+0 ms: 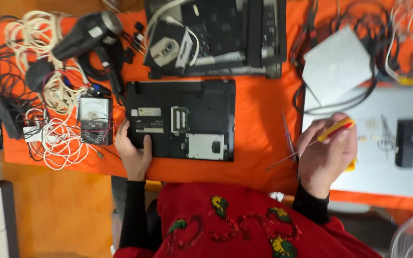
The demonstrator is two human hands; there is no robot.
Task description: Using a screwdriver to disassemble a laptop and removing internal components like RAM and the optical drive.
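Fingers (328, 138) of the right hand (323, 155) are curled shut round a screwdriver (333, 131) w/ yellow-red handle, shaft slanting down-left over the orange cloth (259, 124). Left hand (132, 150) lies loosely open, fingers spread a little, resting on the lower-left corner of the upturned black laptop (180, 119), which sits mid-table, just beside an analog multimeter (95, 120).

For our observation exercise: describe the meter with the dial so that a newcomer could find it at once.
Start at the orange table cover and find the upturned black laptop under the left hand. Just beside its edge lies the meter, among white cables. Only it has a pale needle window above a round selector knob.
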